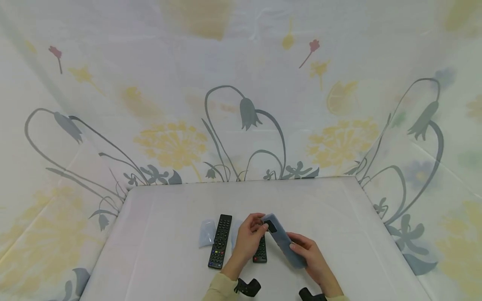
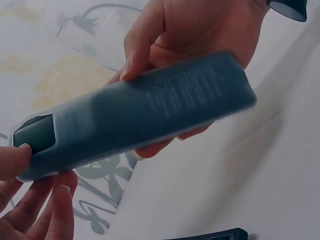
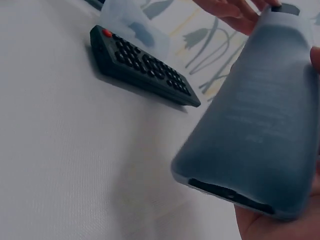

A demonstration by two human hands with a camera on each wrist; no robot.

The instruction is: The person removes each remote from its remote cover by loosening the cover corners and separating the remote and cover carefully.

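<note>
A dark remote control in a translucent bluish sleeve (image 1: 285, 242) is held above the table, back side facing up, with faint print showing through. Near its far end, the sleeve has an opening with a bare black part (image 2: 37, 134). My left hand (image 1: 248, 236) pinches that end, thumb at the opening's edge. The lower half is gripped by my right hand (image 1: 310, 255), thumb along one side and fingers beneath. In the right wrist view, a dark slot (image 3: 230, 194) shows at the sleeve's near end.
A black remote (image 1: 260, 251) lies partly under my left hand. Left of it is a longer black remote (image 1: 220, 241), beside a crumpled translucent bluish sleeve (image 1: 207, 233). Another pale bluish piece (image 1: 235, 230) is mostly hidden by my left hand. Flower-patterned cloth walls (image 1: 241, 146) surround the white table (image 1: 169, 251).
</note>
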